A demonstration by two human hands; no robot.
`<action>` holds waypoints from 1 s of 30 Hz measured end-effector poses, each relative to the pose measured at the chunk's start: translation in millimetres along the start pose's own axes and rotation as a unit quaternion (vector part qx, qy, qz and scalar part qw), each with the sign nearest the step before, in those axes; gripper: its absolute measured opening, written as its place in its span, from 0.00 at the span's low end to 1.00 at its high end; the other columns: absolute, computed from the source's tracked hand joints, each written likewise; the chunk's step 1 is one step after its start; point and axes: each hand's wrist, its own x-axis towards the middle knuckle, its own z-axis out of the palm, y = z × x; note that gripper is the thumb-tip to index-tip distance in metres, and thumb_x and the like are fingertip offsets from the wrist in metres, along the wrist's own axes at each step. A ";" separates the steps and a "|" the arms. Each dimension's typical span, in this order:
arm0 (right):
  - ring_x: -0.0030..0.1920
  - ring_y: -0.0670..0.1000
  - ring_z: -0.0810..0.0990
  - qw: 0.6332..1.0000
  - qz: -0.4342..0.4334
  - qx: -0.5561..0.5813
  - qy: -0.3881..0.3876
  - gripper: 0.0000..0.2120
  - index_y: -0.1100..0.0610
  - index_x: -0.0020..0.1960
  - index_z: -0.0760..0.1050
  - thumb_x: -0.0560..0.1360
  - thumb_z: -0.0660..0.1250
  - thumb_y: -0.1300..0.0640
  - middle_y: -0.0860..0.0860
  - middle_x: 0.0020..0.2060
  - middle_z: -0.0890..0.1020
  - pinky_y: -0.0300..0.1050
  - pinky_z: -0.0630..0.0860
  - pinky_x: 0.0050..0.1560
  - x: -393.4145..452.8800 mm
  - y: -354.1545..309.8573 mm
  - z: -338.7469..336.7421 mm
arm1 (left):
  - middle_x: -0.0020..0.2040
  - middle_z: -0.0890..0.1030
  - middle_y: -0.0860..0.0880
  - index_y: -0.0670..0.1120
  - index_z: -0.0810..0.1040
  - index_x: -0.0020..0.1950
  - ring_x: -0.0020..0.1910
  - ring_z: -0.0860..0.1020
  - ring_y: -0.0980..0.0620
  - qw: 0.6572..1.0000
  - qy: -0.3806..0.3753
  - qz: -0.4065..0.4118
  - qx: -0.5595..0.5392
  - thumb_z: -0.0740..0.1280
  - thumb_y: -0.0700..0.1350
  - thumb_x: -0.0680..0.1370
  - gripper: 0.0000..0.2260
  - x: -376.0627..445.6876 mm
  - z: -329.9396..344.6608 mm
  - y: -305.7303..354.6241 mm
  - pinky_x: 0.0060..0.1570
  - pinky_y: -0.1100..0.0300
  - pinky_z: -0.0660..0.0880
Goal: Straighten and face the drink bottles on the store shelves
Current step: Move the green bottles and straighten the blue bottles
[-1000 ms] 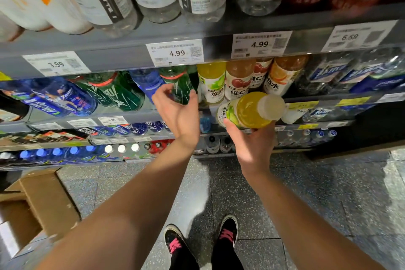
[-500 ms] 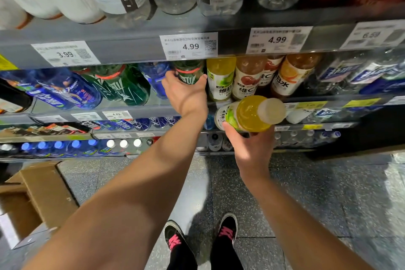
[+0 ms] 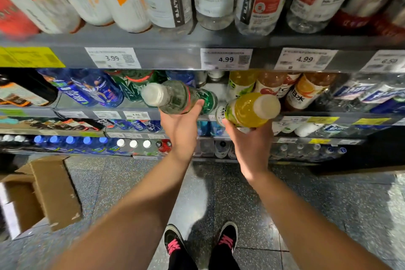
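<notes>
My left hand (image 3: 182, 125) curls around a clear green-labelled bottle (image 3: 175, 97) with a pale liquid inside, held in front of the middle shelf (image 3: 65, 110); it lies nearly level, its white cap aimed left and toward me. My right hand (image 3: 249, 138) wraps a bottle of yellow drink (image 3: 247, 110) from below, just right of the first, tipped on its side with the white cap pointing right and toward me. A cardboard box (image 3: 52, 190) sits on the floor at left; I can't tell its contents.
</notes>
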 end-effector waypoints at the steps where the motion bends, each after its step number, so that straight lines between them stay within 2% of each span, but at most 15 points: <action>1: 0.57 0.45 0.81 1.000 0.000 -0.005 0.002 0.34 0.57 0.66 0.72 0.65 0.82 0.49 0.47 0.55 0.83 0.48 0.77 0.63 2.0 -3.1 6.3 | 0.60 0.83 0.39 0.33 0.75 0.65 0.55 0.83 0.55 1.000 -0.005 -0.001 -0.012 0.78 0.29 0.68 0.28 0.6 -8.3 3.1 0.54 0.70 0.76; 4: 0.61 0.51 0.80 1.000 0.004 -0.013 -0.009 0.40 0.56 0.68 0.69 0.63 0.80 0.42 0.51 0.59 0.81 0.54 0.76 0.65 8.4 -13.8 29.0 | 0.63 0.81 0.37 0.31 0.73 0.67 0.61 0.81 0.49 0.999 -0.010 0.008 -0.030 0.77 0.27 0.69 0.28 4.1 -36.9 9.7 0.56 0.70 0.76; 7: 0.59 0.50 0.80 0.999 -0.002 -0.017 -0.028 0.35 0.50 0.65 0.68 0.64 0.81 0.46 0.46 0.56 0.81 0.51 0.77 0.65 15.0 -19.3 50.6 | 0.60 0.83 0.42 0.34 0.75 0.66 0.59 0.82 0.53 0.999 0.010 0.014 -0.038 0.78 0.29 0.69 0.27 9.8 -64.4 11.7 0.58 0.68 0.76; 9: 0.58 0.50 0.81 0.999 -0.014 -0.046 -0.023 0.33 0.55 0.66 0.70 0.66 0.81 0.50 0.50 0.57 0.82 0.50 0.77 0.63 19.5 -18.7 63.2 | 0.58 0.84 0.44 0.35 0.76 0.64 0.54 0.83 0.61 0.999 0.023 0.015 -0.032 0.79 0.30 0.68 0.26 11.9 -78.3 13.2 0.54 0.71 0.76; 11: 0.58 0.51 0.80 0.997 -0.029 -0.072 -0.017 0.34 0.60 0.67 0.70 0.67 0.81 0.52 0.54 0.58 0.82 0.48 0.76 0.61 21.6 -17.8 74.2 | 0.59 0.84 0.42 0.35 0.77 0.64 0.51 0.82 0.63 0.999 0.036 0.018 -0.028 0.80 0.31 0.67 0.26 13.3 -87.8 12.3 0.53 0.73 0.75; 13: 0.59 0.52 0.79 0.996 -0.038 -0.079 -0.016 0.35 0.62 0.69 0.69 0.68 0.80 0.54 0.56 0.60 0.81 0.44 0.75 0.60 22.1 -17.5 82.5 | 0.60 0.83 0.41 0.34 0.76 0.65 0.52 0.82 0.63 0.998 0.039 0.014 -0.041 0.79 0.30 0.67 0.27 13.9 -93.0 11.4 0.54 0.71 0.77; 16: 0.54 0.49 0.78 0.994 -0.044 -0.099 -0.011 0.34 0.62 0.69 0.68 0.68 0.79 0.55 0.55 0.58 0.81 0.32 0.67 0.51 25.0 -16.4 90.3 | 0.62 0.82 0.44 0.35 0.73 0.68 0.53 0.81 0.66 0.999 0.024 0.008 -0.041 0.78 0.28 0.68 0.30 16.0 -96.5 11.8 0.56 0.70 0.76; 18: 0.50 0.46 0.76 0.992 -0.040 -0.115 -0.021 0.33 0.62 0.67 0.69 0.68 0.79 0.55 0.53 0.55 0.81 0.34 0.68 0.48 31.4 -15.9 92.6 | 0.63 0.81 0.42 0.35 0.73 0.69 0.53 0.80 0.66 0.999 0.013 0.008 -0.029 0.78 0.28 0.68 0.30 17.8 -98.2 11.9 0.55 0.72 0.75; 23: 0.57 0.60 0.77 0.978 -0.041 -0.201 -0.040 0.34 0.67 0.68 0.68 0.69 0.78 0.54 0.61 0.60 0.78 0.39 0.66 0.50 52.2 -18.3 98.9 | 0.63 0.81 0.42 0.36 0.73 0.68 0.61 0.81 0.53 0.999 0.031 0.011 -0.001 0.79 0.31 0.67 0.31 16.6 -100.2 13.1 0.58 0.71 0.74; 27: 0.65 0.62 0.74 0.962 -0.020 -0.262 -0.075 0.39 0.68 0.72 0.63 0.72 0.76 0.48 0.64 0.65 0.75 0.50 0.72 0.62 59.1 -22.0 104.6 | 0.61 0.83 0.44 0.38 0.75 0.67 0.61 0.81 0.51 0.998 0.040 0.020 0.044 0.82 0.36 0.67 0.31 10.9 -100.1 14.6 0.65 0.65 0.74; 30: 0.68 0.62 0.72 0.964 -0.006 -0.257 -0.068 0.40 0.67 0.73 0.61 0.72 0.75 0.49 0.64 0.68 0.73 0.53 0.71 0.65 56.4 -24.9 104.5 | 0.58 0.83 0.46 0.39 0.76 0.65 0.58 0.82 0.52 0.996 0.054 0.032 0.070 0.83 0.39 0.66 0.30 7.3 -101.2 15.4 0.56 0.77 0.72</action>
